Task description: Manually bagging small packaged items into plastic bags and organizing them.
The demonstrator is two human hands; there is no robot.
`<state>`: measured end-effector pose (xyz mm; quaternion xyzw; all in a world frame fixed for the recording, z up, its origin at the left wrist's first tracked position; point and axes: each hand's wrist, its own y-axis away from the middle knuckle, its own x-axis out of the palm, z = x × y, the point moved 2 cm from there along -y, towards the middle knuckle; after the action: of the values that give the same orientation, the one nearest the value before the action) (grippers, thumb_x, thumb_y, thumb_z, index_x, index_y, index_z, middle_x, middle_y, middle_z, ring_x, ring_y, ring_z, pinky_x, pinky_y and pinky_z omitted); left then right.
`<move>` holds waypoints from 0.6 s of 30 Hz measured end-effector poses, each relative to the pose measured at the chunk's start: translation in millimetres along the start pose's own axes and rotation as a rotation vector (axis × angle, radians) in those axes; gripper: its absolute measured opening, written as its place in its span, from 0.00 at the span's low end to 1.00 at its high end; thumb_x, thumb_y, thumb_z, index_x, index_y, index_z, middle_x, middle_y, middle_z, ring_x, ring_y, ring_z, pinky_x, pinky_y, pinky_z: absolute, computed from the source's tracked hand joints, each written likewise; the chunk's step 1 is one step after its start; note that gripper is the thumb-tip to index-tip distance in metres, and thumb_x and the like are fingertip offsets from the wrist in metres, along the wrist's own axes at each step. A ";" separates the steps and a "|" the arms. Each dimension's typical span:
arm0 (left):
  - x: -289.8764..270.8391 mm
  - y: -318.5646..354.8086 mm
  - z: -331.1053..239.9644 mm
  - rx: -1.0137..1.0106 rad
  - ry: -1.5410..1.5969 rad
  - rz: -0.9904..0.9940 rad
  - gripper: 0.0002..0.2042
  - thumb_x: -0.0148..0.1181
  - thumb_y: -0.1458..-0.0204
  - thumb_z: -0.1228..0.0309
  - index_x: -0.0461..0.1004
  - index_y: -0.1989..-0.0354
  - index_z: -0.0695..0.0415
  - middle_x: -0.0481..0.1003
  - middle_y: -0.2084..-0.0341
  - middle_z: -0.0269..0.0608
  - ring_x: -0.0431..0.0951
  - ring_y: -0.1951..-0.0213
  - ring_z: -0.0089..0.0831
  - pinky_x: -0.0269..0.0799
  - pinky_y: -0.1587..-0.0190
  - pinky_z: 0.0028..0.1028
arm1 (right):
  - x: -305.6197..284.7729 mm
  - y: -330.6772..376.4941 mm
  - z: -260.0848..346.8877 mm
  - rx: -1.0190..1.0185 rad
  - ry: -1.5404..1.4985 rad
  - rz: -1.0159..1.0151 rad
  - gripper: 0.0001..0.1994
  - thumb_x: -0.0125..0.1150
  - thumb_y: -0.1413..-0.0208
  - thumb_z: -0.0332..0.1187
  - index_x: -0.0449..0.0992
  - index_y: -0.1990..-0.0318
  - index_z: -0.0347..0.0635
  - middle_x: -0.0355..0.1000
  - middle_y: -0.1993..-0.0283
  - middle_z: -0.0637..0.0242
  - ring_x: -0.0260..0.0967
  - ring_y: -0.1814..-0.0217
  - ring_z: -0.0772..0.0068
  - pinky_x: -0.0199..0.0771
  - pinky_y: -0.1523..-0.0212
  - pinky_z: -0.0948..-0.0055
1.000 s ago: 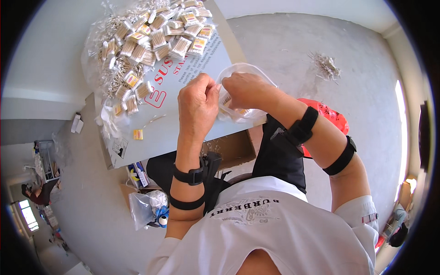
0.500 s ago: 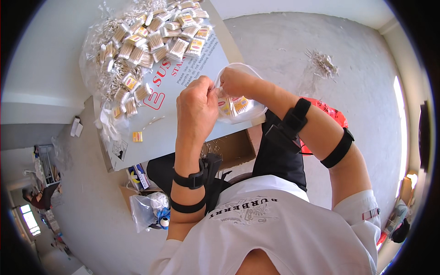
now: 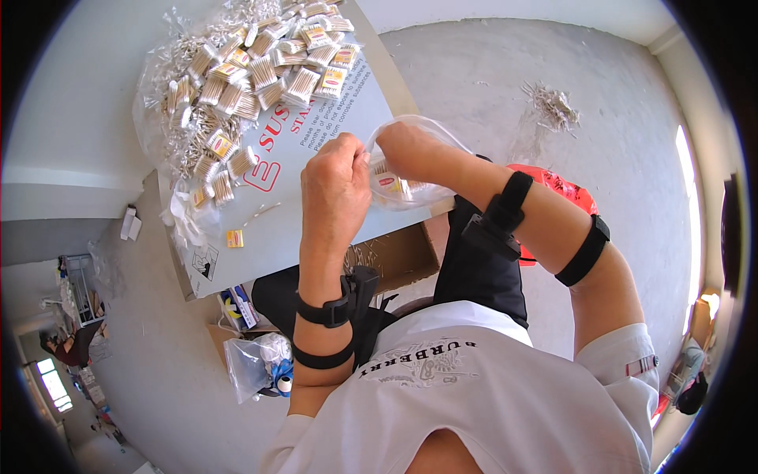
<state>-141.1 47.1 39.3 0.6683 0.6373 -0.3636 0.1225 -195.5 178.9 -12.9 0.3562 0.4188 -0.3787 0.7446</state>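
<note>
A clear plastic bag (image 3: 426, 192) with several yellow-labelled packs of cotton swabs (image 3: 388, 182) inside hangs over the near right edge of the table. My left hand (image 3: 338, 180) is closed, pinching the bag's left side near its top. My right hand (image 3: 409, 150) is closed on the bag's upper edge, fingers curled and partly hidden by the wrist. The two hands are a short way apart. Up the table to the left lies a large heap of cotton swab bundles (image 3: 264, 73), some with yellow labels.
A small yellow packet (image 3: 234, 238) and loose swabs lie on the grey printed tabletop (image 3: 288, 217). Below the table stands an open cardboard box (image 3: 407, 257) holding swabs. A red plastic bag (image 3: 564, 189) is by my right leg. Scattered swabs (image 3: 553, 107) lie on the floor.
My right hand has shifted slightly, and the gap between my hands has widened a little. The bag's upper edge is pulled out further to the right.
</note>
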 end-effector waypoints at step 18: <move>28.0 32.2 73.0 -0.017 0.313 0.243 0.45 0.61 0.69 0.81 0.55 0.33 0.53 0.61 0.37 0.43 0.52 0.32 0.41 0.52 0.35 0.38 | 0.2 30.5 -4.1 -0.209 0.226 0.041 0.31 0.64 0.53 0.32 0.61 0.41 0.37 0.70 0.52 0.50 0.76 0.59 0.51 0.77 0.59 0.61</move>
<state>-137.0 17.6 -39.8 0.7877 0.5662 -0.2324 0.0704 -170.6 196.3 -8.2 0.3255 0.5298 -0.2754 0.7332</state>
